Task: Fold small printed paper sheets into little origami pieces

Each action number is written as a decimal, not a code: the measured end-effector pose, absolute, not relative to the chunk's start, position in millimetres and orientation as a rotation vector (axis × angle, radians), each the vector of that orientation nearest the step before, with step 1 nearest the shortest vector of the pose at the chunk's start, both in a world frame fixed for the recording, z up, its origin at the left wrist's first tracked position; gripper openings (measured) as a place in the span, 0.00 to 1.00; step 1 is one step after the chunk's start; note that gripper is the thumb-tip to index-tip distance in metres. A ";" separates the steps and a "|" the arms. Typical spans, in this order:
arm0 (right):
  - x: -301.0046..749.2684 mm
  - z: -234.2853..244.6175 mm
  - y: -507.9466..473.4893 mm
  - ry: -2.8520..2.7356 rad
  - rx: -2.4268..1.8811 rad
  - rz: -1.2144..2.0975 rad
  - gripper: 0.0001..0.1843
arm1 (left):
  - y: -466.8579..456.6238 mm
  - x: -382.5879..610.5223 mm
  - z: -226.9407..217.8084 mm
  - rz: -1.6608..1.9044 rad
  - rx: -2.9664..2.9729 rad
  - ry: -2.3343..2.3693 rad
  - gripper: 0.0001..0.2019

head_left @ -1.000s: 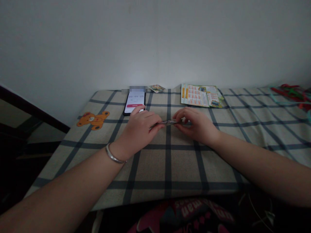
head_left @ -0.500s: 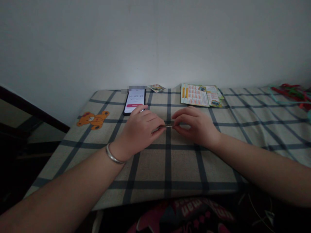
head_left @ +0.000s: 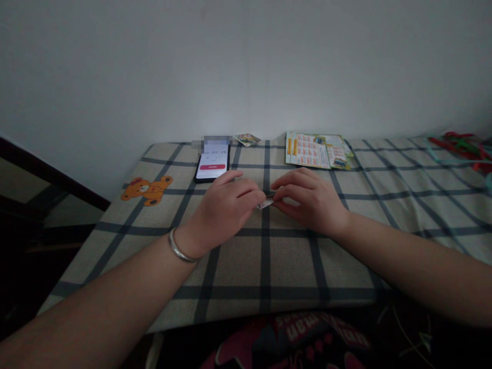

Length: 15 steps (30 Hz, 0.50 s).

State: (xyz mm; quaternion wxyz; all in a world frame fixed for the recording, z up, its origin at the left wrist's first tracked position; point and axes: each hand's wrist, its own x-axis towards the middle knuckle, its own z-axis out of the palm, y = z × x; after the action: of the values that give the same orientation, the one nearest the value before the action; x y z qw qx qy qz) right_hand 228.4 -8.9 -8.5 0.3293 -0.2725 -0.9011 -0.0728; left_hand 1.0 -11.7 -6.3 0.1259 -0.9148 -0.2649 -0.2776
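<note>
Between my two hands is a small piece of folded paper (head_left: 266, 203), pale on the side facing me and mostly covered by my fingers. My left hand (head_left: 230, 205), with a silver bangle on its wrist, pinches the paper's left end. The right end is gripped by the thumb and fingertips of my right hand (head_left: 307, 200). Both hands are held low over a checked tablecloth (head_left: 246, 266). Just beyond my left hand lies a phone (head_left: 212, 163) with a running timer on its screen.
Printed leaflets (head_left: 311, 151) lie by the wall at the back right. A small folded colourful paper (head_left: 248, 139) sits beside the phone. On the left is an orange bear cutout (head_left: 147, 190). Tangled red and green ribbons (head_left: 461, 146) are at the far right.
The folded paper has tilted, so its pale face shows where only a thin edge did before. My left fingers have shifted slightly right, closer to my right hand.
</note>
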 end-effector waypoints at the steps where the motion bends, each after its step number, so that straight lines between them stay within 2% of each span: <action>1: 228.7 -8.2 -8.9 -2.361 -0.715 -0.208 0.04 | -11.3 0.6 -6.8 -0.824 -2.673 -0.785 0.09; 7: 231.3 -9.0 -5.4 -2.347 -0.713 -0.302 0.04 | -9.4 -0.7 -8.7 -0.894 -2.722 -0.849 0.08; 15: 227.2 -10.1 -6.6 -2.358 -0.631 -0.300 0.04 | -14.9 2.5 -7.9 -0.805 -2.624 -0.773 0.07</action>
State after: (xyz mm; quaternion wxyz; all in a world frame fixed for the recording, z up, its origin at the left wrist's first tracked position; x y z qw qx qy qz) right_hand 227.2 -6.6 -10.1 0.3348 -0.2419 -0.9035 -0.1148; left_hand 2.5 -14.9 -7.9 0.1446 -0.9106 -0.2681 -0.2794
